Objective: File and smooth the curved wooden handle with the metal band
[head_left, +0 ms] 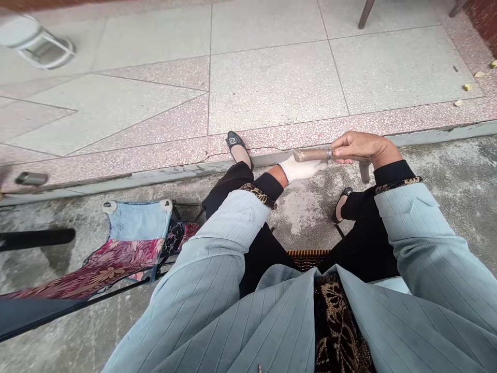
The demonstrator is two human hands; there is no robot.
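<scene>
With our bare right hand (359,144) we are pinching a brown cylindrical silver-ringed handle (313,155); beside the handle, our white-gloved left hand (305,169) is showing blurred, its grip unclear.

The left hand (305,170), white-gloved, is blurred, its fingertips smeared away and its upper edge hidden by the brown tool (313,155); whether the two touch cannot be told. The right hand (355,146) hides the tool's middle. Far left of the tool, the view's edge cuts off a white stool (15,32), a black bar (37,239) and a patterned folding chair (128,255). Below the tool, trousers (361,248) and jacket (272,316) hide most of a woven seat (306,254).
</scene>
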